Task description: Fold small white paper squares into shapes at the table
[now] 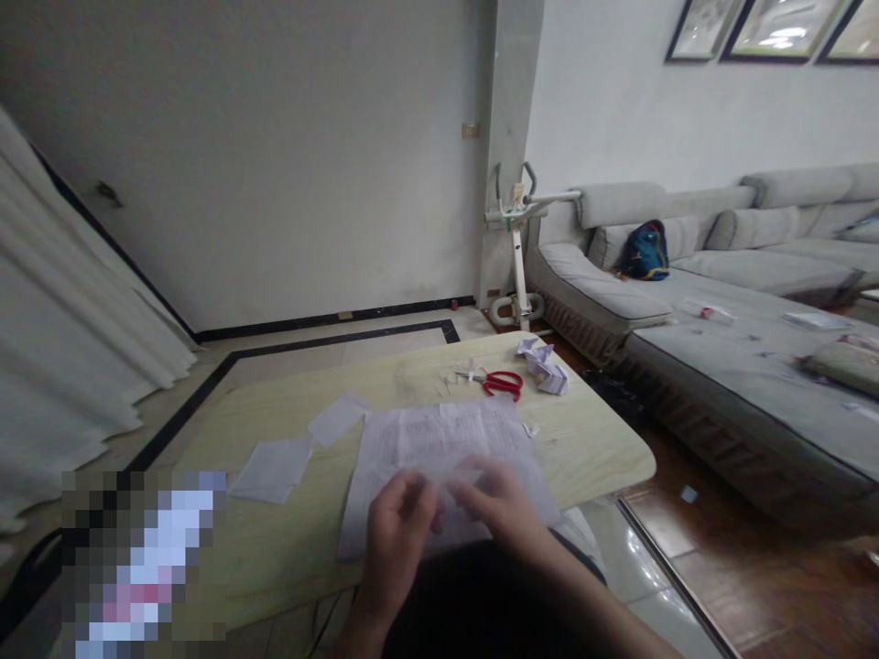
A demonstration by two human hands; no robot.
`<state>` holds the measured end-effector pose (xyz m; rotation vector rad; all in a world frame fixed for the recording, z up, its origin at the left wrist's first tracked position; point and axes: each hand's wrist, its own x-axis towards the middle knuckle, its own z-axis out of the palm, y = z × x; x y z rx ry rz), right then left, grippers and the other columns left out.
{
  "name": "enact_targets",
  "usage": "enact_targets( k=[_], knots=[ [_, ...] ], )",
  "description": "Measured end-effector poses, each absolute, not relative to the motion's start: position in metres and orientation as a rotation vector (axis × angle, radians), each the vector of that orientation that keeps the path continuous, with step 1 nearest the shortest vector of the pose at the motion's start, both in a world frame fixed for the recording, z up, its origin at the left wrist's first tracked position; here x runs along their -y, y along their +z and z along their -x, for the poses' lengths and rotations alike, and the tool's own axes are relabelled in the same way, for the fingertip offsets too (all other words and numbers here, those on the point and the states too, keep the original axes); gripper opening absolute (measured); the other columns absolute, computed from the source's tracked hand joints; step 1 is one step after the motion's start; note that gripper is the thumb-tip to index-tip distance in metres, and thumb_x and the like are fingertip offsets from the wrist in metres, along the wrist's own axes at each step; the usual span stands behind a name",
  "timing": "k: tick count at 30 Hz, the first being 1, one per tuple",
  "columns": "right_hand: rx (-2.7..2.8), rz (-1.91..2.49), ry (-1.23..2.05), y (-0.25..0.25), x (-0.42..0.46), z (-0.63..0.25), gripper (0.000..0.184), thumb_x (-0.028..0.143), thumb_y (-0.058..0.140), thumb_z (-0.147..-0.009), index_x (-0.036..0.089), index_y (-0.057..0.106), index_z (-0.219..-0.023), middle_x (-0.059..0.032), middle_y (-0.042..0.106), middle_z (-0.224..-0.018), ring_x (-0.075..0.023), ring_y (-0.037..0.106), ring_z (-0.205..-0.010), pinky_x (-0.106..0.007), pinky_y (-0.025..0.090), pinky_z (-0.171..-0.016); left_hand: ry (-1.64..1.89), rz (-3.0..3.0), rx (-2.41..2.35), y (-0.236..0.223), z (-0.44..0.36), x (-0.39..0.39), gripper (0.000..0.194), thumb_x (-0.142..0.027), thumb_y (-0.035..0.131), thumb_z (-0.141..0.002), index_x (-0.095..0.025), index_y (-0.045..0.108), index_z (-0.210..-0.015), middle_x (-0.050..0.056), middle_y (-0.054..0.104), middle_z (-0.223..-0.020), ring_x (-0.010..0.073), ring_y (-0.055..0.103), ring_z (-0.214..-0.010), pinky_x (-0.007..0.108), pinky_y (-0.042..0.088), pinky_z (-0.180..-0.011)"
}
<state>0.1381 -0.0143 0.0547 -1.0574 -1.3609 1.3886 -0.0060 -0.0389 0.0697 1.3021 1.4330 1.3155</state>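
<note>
Both hands meet at the near edge of a pale wooden table. My left hand and my right hand have their fingers curled, pinching a small piece of white paper between them. Under the hands lies a large printed paper sheet, flat on the table. Red-handled scissors lie beyond it, with a crumpled folded paper piece to their right.
Two blank paper squares lie left of the sheet, small scraps near the scissors. A grey sofa with a blue bag stands at right, an exercise machine by the wall, a curtain at left.
</note>
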Motion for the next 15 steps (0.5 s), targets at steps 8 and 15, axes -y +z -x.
enact_targets(
  k=[8,15],
  knots=[
    [1.341,1.053,1.39,0.056,0.016,-0.139,0.032,0.047,0.068,-0.076,0.018,0.055,-0.07,0.0044,0.051,-0.055,-0.0098,0.046,-0.049,-0.02,0.035,-0.045,1.256,-1.366,-1.372,0.064,0.006,0.037,0.034,-0.044,0.054,-0.081,-0.021,0.05,-0.057,-0.004,0.054,-0.048,0.0128,0.053,-0.046,0.022,0.044,-0.047],
    [1.359,1.016,1.429,0.064,0.016,-0.14,0.026,0.039,0.062,-0.079,0.018,0.056,-0.066,0.0032,0.052,-0.056,-0.0105,0.048,-0.051,-0.022,0.038,-0.049,1.364,-1.339,-1.405,0.068,0.005,0.041,0.038,-0.046,0.053,-0.083,-0.021,0.048,-0.054,-0.005,0.049,-0.047,0.0122,0.049,-0.047,0.021,0.043,-0.047]
  ],
)
